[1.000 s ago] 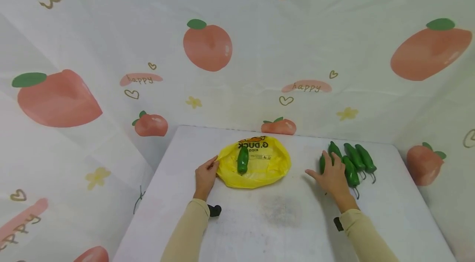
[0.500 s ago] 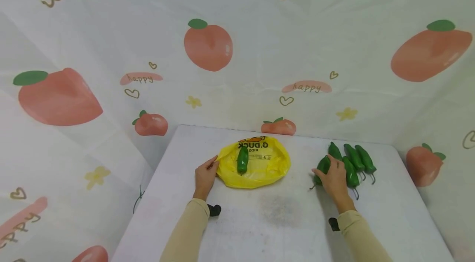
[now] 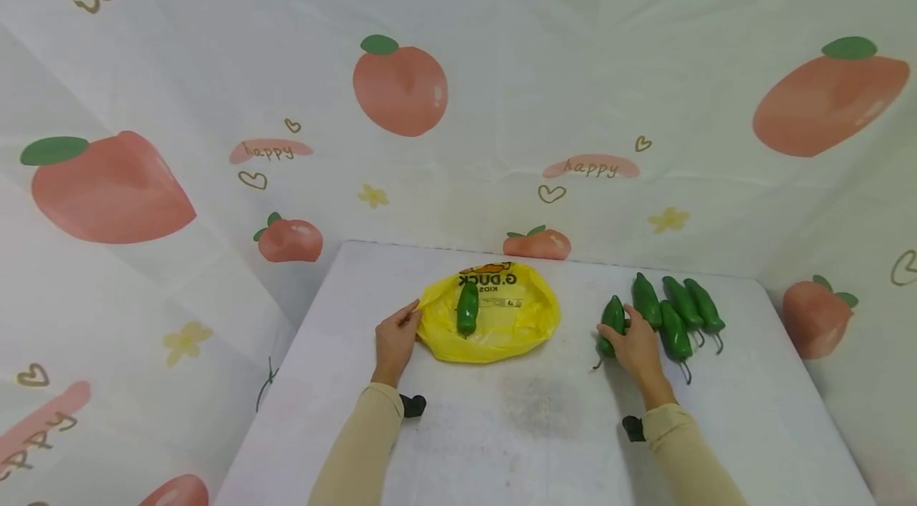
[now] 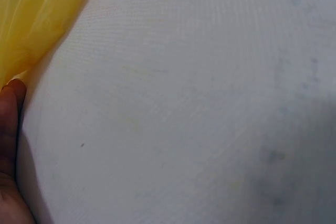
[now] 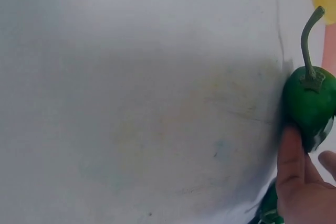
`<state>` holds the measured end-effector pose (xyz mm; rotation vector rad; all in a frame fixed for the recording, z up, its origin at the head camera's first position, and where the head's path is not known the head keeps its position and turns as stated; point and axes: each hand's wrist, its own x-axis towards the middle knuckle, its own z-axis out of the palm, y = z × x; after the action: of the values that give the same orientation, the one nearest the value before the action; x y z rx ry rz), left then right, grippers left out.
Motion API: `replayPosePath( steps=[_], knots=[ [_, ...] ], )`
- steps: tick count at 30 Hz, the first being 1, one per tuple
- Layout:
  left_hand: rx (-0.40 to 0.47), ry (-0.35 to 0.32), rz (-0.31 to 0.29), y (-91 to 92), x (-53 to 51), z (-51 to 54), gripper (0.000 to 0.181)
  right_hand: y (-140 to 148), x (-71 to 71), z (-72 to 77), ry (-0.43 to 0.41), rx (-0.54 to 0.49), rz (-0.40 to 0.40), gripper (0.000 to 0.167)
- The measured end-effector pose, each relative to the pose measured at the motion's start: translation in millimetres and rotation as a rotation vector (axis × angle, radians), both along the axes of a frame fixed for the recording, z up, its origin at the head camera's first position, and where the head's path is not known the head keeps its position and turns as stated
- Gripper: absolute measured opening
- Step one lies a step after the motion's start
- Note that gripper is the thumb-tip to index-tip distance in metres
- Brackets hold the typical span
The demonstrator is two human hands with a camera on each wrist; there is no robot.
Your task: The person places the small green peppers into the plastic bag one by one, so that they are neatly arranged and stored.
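I see the left hand [image 3: 396,343] pinching the left rim of a thin, crinkled yellow plastic bag [image 3: 519,335]; a glossy pepper [image 3: 468,311] lies on its film. Over to the right, the right hand [image 3: 640,348] grips a smooth, tapering green pepper [image 3: 613,316], its thin stem bent nearward. Four shiny peppers [image 3: 676,331] cluster farther right on the smudged white table [image 3: 516,450].
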<state>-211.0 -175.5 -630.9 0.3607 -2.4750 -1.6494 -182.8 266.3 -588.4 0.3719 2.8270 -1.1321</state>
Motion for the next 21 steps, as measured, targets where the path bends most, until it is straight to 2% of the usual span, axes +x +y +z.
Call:
replayPosePath(
  steps=[16, 21],
  knots=[
    [-0.024, -0.012, 0.013, 1.4, -0.1, 5.2, 0.032, -3.9, 2.1, 0.5, -0.010, -0.066, -0.024, 0.077],
    [-0.030, -0.017, 0.012, 0.2, 0.2, 3.5, 0.031, -9.5, 4.1, 1.1, -0.015, -0.092, -0.047, 0.077]
  ],
)
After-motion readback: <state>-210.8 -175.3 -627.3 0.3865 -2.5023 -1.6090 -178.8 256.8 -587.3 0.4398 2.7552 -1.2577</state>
